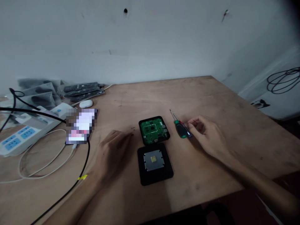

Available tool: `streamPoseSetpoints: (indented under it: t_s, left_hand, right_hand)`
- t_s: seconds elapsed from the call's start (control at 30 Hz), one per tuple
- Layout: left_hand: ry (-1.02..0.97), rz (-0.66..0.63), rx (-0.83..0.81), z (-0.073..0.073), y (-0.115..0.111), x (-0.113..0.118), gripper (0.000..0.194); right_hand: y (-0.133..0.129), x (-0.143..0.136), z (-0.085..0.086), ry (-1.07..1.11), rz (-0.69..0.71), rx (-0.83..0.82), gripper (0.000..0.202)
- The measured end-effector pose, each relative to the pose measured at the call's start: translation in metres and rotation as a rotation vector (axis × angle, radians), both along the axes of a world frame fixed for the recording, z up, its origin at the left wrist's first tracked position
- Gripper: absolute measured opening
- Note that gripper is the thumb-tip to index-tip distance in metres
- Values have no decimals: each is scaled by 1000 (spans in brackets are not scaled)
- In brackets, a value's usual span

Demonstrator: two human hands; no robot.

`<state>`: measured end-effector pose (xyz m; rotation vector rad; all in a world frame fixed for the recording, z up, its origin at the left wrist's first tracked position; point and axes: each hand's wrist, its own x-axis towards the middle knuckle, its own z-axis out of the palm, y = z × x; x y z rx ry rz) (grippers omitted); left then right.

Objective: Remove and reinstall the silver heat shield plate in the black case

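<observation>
Right hand [206, 136] pinches one green screwdriver [181, 127]; left hand [114, 153] lies flat, empty, beside two black case halves [154, 147].

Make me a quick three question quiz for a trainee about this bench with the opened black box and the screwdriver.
1. True or false: the right hand touches the green-handled screwdriver.
2. Which half of the opened box lies nearer the wall? A) the half with the green circuit board B) the cover with the grey metal plate
3. Fill in: the left hand rests flat on the ____, holding nothing.

Key: 1 true, its fingertips are at the handle. 2 A. 3 table.
</observation>
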<state>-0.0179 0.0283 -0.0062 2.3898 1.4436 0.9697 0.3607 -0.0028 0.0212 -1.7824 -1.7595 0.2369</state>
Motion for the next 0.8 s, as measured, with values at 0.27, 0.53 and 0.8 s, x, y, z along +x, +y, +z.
streamPoseSetpoints:
  t_s: [0.27,0.53,0.8]
  left_hand:
    - [243,16,49,8,8,1,22]
    - [570,-129,131,3,26,8,21]
    - [667,-189,114,3,28,8,23]
  right_hand:
    - [8,-8,3,-60,49,-69,21]
    - [13,-22,7,-138,-8,-88,21]
    - [6,-16,7,-149,7,-92,23]
